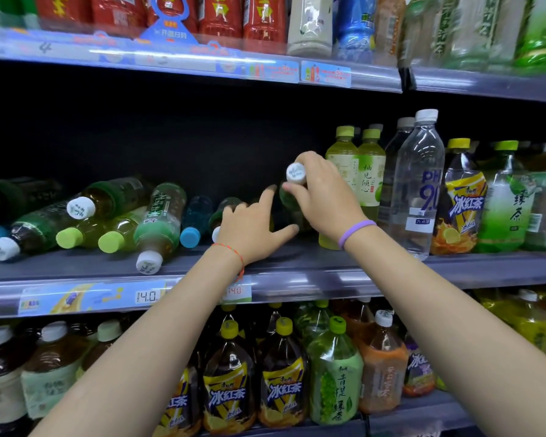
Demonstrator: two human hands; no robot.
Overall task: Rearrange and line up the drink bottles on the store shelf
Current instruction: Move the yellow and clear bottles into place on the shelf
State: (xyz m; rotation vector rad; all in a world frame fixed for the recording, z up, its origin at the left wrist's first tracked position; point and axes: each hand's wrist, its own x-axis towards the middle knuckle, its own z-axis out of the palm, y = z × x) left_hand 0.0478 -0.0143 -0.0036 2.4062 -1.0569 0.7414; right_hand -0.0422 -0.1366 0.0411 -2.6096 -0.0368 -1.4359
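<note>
On the middle shelf [76,263] several drink bottles lie on their sides at the left, among them a green-label tea bottle [161,216] and a blue-capped bottle [194,222]. My right hand [322,197] grips the neck of a dark green bottle with a white cap [296,173], which stands upright beside the yellow-green pomelo drinks [369,175]. My left hand [252,228] is spread open just left of it, over a lying white-capped bottle [227,209]; its fingers reach toward the held bottle's body. Further right, clear water bottles [420,184] stand upright.
Iced tea [464,200] and green tea bottles [508,200] stand at the right of the middle shelf. The upper shelf [265,23] holds red and other bottles. The lower shelf [284,383] is full of large tea bottles. Price tags [145,296] line the shelf edge.
</note>
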